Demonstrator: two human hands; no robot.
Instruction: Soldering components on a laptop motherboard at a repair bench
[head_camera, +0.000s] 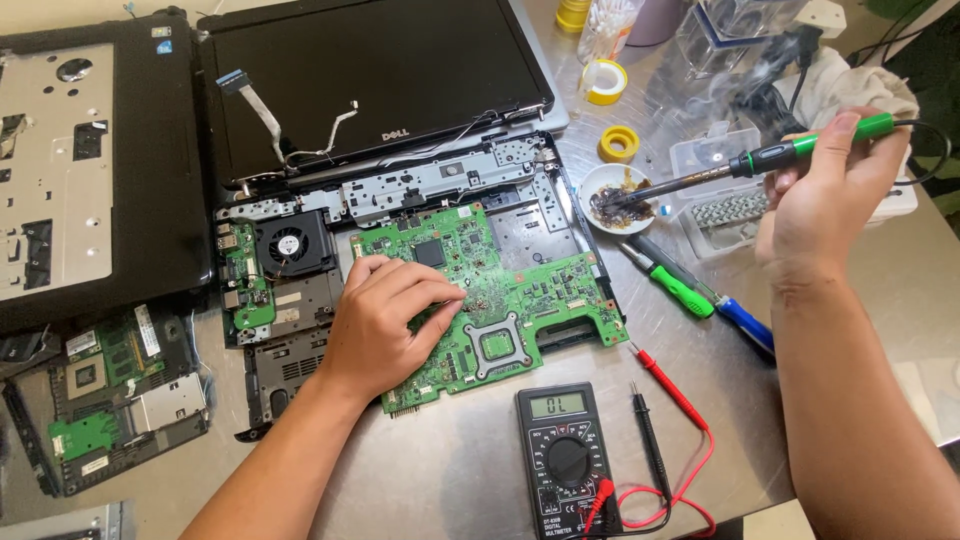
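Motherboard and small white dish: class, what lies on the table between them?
In the head view, only the laptop base's metal frame edge separates motherboard and dish.

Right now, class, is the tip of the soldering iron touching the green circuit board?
No: the soldering iron in the right hand has its tip in the small white dish, away from the green circuit board.

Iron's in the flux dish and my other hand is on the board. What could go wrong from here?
1. The soldering iron in the right hand is smoking with its tip in the small white dish; carried across, it may drip onto the green motherboard.
2. The left hand rests bare on the motherboard, so the hot tip could land close to its fingers.
3. The iron's cord loops past the wrist and might snag.
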